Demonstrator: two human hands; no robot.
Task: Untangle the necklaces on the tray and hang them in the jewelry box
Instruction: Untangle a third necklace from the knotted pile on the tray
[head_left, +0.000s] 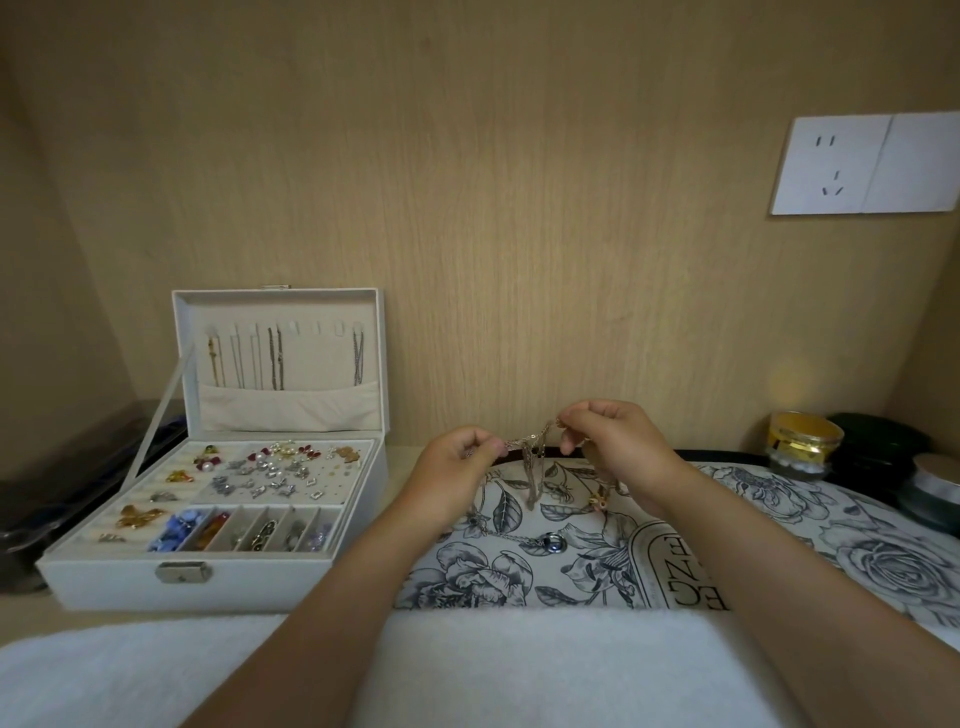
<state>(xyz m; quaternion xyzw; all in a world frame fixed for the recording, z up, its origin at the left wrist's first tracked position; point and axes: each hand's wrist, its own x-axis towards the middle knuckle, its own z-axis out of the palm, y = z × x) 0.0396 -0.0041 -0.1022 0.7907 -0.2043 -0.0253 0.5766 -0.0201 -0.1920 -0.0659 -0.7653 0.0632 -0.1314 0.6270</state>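
A tangle of thin gold chains (531, 462) hangs in the air above the flower-patterned tray (519, 566). My left hand (457, 467) pinches its left end and my right hand (608, 441) pinches its right end, a little higher. Loops dangle down between the two hands toward the tray. On the tray lie a chain with a blue round pendant (555, 542) and a small gold pendant (597, 501). The white jewelry box (234, 467) stands open at the left. Several necklaces (275, 358) hang from hooks inside its lid.
The box's lower tray holds several earrings, brooches and beads. A gold-lidded jar (800, 447) and dark round containers (878, 457) stand at the right rear. A white towel (467, 670) lies along the front. A wall socket (831, 166) sits on the wooden back panel.
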